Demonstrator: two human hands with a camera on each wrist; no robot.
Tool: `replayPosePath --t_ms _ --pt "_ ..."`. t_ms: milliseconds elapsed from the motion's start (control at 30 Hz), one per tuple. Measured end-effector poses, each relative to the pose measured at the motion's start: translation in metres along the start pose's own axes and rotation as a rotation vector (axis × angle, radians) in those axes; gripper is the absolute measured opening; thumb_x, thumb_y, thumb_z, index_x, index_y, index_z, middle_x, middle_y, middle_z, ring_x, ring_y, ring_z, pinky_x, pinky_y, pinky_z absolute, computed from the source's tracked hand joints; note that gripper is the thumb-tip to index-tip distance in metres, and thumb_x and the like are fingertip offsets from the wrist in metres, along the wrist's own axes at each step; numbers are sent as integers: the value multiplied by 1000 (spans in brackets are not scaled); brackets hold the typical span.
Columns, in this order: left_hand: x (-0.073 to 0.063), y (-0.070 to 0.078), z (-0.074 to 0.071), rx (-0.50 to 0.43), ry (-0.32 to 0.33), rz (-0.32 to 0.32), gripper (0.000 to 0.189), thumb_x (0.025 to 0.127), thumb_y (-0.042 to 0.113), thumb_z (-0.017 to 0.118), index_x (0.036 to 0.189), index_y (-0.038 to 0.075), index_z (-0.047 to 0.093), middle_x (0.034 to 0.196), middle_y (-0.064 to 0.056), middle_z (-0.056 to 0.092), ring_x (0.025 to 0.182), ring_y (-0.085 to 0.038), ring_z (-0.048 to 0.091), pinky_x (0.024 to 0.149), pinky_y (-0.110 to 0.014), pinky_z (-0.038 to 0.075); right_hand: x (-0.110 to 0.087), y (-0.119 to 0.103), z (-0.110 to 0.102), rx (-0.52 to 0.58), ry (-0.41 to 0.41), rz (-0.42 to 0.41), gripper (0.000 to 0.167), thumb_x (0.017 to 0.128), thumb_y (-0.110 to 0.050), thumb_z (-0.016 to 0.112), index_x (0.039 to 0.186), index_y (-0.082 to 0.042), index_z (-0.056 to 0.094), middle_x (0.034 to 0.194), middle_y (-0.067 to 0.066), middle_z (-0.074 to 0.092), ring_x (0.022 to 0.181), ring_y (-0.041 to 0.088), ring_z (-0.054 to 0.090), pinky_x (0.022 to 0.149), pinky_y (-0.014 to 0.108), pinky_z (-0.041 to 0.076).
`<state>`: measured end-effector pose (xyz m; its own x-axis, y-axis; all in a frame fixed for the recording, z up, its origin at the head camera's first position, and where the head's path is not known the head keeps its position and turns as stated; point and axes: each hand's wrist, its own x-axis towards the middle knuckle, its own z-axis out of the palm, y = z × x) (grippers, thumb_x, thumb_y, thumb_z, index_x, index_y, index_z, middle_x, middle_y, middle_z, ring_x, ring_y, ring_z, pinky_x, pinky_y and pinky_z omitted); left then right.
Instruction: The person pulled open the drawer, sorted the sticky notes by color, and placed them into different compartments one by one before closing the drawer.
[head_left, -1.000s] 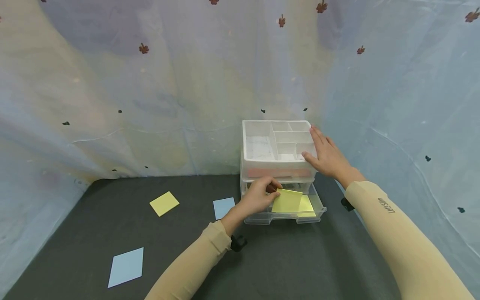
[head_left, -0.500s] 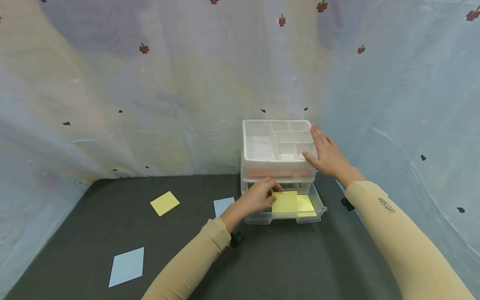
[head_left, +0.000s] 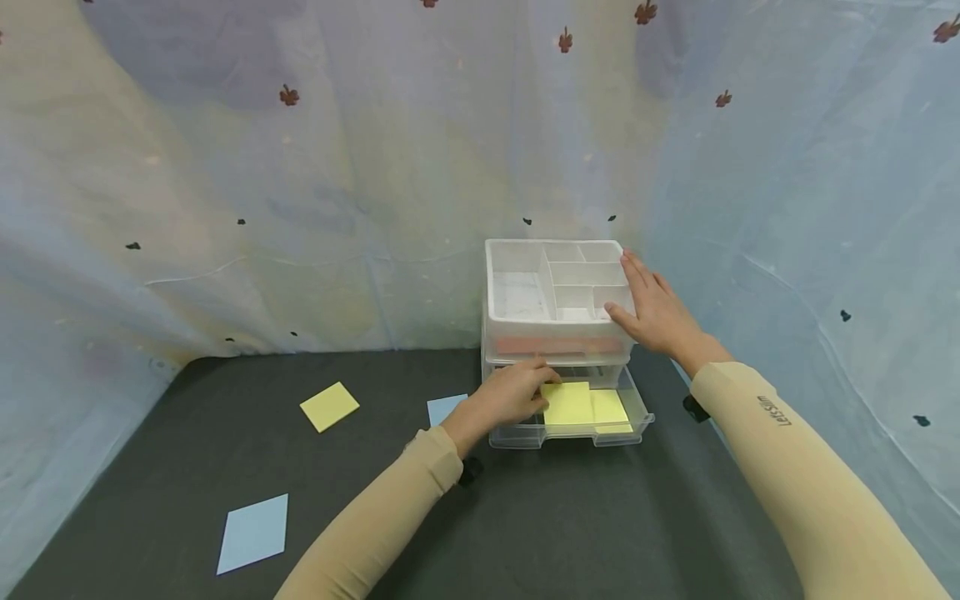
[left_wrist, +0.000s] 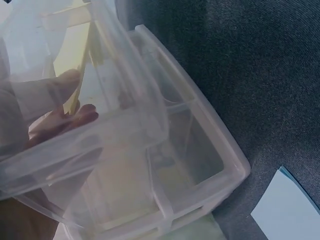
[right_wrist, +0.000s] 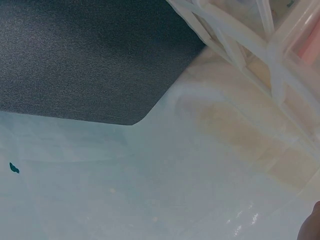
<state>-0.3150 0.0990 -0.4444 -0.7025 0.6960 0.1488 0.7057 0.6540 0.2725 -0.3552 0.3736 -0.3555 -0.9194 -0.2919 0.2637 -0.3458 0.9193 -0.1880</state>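
My left hand [head_left: 512,393] is inside the pulled-out lower drawer [head_left: 517,437] of a clear plastic drawer organizer [head_left: 558,333]. It pinches the left edge of a yellow sticky note pad [head_left: 567,405], which lies nearly flat. In the left wrist view the thumb and fingers show through the clear plastic around the yellow pad [left_wrist: 75,47]. A second yellow sticky note pad [head_left: 611,410] lies beside it on the right, partly overlapped. My right hand [head_left: 660,315] rests with extended fingers on the right rim of the organizer's top tray.
On the dark tabletop [head_left: 585,525], a yellow sticky note pad [head_left: 330,407] and a blue one [head_left: 253,533] lie to the left. Another blue pad [head_left: 446,408] sits beside the drawer, partly behind the left hand. A patterned curtain [head_left: 390,208] hangs behind and at both sides.
The left hand has lowered the yellow sticky note pad from tilted to nearly flat in the drawer and drawn it slightly left. The right hand stays on the organizer.
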Motion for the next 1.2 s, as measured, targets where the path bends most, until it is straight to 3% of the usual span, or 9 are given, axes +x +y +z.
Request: replayPosePath --t_ms 267,667,967,1200 --pt "1 3 0 84 -28 -14 40 97 26 77 136 22 69 137 2 66 107 -13 68 76 -24 54 1 1 0 -1 12 -9 86 108 -43 49 166 -2 1 174 18 2 157 44 13 126 61 8" --pt "3 3 1 140 -51 -21 37 95 32 79 131 24 73 130 6 71 105 -11 69 78 -27 57 1 2 0 -5 11 -6 86 108 -43 49 166 -3 1 174 18 2 157 43 13 126 61 8" --pt "3 4 1 137 -63 -36 36 97 34 76 133 26 72 129 7 71 102 -11 70 71 -27 55 1 4 3 -1 15 -6 87 108 -46 49 167 -5 -1 174 16 0 157 43 14 126 61 8" --pt "1 2 2 93 -9 -17 31 102 32 70 131 22 72 127 6 72 99 -11 71 71 -27 56 1 5 3 -3 19 -18 86 108 -45 49 167 -4 1 174 16 1 157 43 14 126 60 8"
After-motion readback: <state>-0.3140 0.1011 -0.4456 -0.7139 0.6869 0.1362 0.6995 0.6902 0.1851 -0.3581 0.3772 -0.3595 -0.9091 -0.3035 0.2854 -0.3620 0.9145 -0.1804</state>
